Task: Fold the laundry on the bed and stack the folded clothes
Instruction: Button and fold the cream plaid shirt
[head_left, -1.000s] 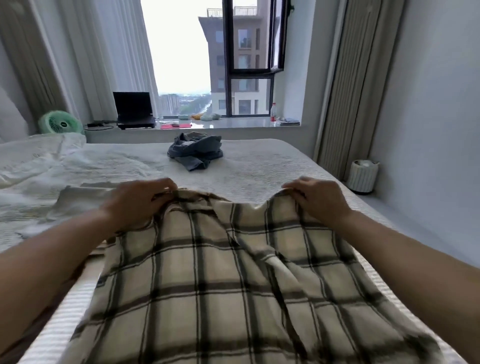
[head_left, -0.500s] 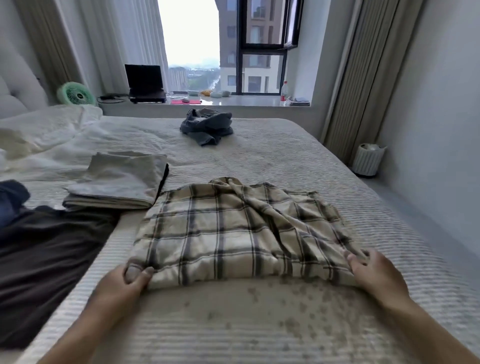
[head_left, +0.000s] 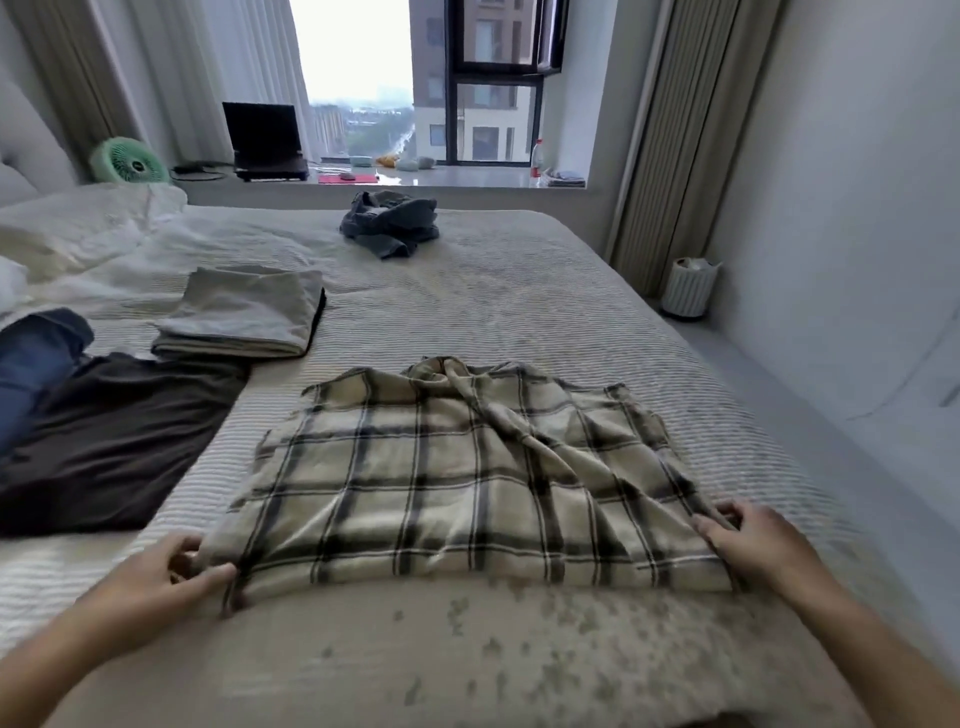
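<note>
Your left hand pinches the plaid shirt's near corner at 7 o'clock, and your right hand grips its corner at 4 o'clock, fingers curled. The shirt lies on the bed; a folded grey stack sits at 10 o'clock.

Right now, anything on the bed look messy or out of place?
Yes. The crumpled grey-blue garment lies unfolded in a heap at the far side of the bed, apart from the folded beige cloth. The beige plaid shirt is wrinkled along a diagonal ridge near its collar.
</note>
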